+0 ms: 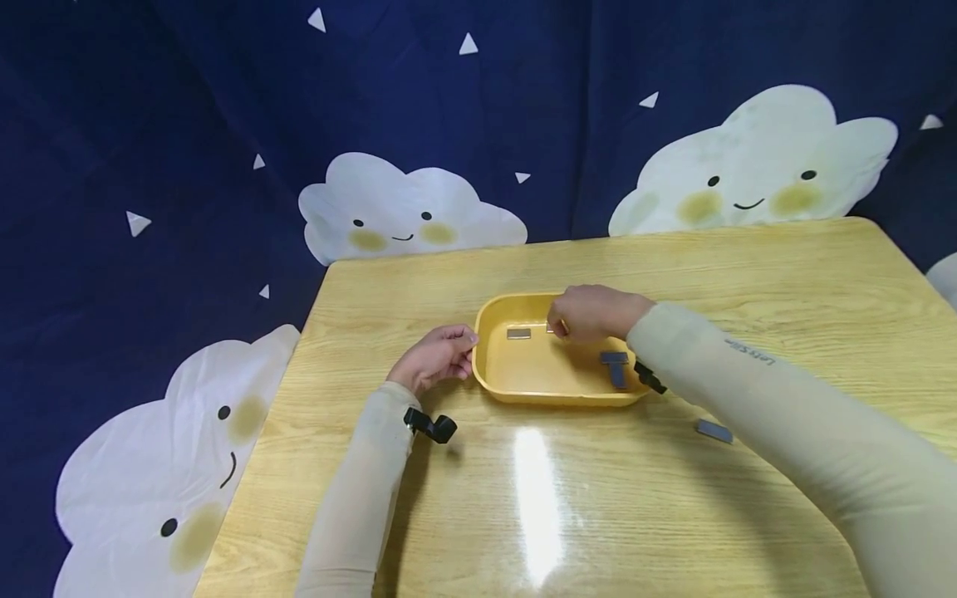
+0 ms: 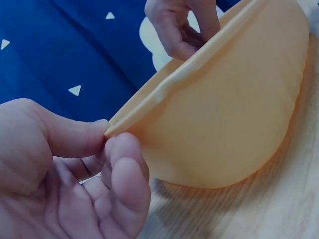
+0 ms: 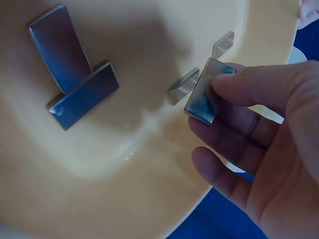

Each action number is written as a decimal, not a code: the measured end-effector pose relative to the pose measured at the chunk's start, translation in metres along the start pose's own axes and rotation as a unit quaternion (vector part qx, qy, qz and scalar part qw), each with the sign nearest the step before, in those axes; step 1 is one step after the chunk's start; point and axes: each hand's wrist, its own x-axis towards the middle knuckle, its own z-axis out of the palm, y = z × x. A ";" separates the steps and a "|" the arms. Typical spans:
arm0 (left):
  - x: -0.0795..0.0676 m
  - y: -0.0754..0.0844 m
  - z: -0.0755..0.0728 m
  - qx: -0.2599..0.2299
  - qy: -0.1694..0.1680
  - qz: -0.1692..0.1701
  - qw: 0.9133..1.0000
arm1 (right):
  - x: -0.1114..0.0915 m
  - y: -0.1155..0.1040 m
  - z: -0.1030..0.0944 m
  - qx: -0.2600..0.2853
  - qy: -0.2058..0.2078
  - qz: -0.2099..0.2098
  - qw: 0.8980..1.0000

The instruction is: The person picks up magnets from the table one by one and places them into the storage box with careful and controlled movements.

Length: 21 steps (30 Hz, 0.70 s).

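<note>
My left hand [image 1: 441, 357] pinches the left rim of a yellow plastic basin [image 2: 224, 109] between thumb and fingers. Inside the basin, my right hand [image 1: 594, 314] pinches a shiny silver metal bar [image 3: 205, 92], flat and rectangular, with the thumb on its face. Close behind that bar in the right wrist view are two similar bars, a nearer one [image 3: 184, 85] and a farther one [image 3: 223, 45]. Toward the basin's right end, two more bars form a T, a crosspiece [image 1: 614, 358] and a stem [image 1: 617, 376].
One more metal bar [image 1: 714, 430] lies on the wooden table [image 1: 449, 531], right of the basin and near my right forearm. A dark blue curtain [image 1: 224, 75] with clouds hangs behind the table. Black wrist cameras stick out from both wrists.
</note>
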 end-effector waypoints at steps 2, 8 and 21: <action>0.000 0.001 0.001 -0.003 0.001 -0.004 1.000 | 0.000 0.001 0.002 -0.002 -0.005 0.006 1.000; 0.001 0.000 0.001 -0.008 0.006 -0.007 1.000 | -0.002 0.002 0.007 -0.001 -0.016 0.034 0.999; -0.001 -0.001 0.002 -0.010 0.014 -0.010 1.000 | -0.002 0.001 0.009 -0.012 -0.038 0.059 0.997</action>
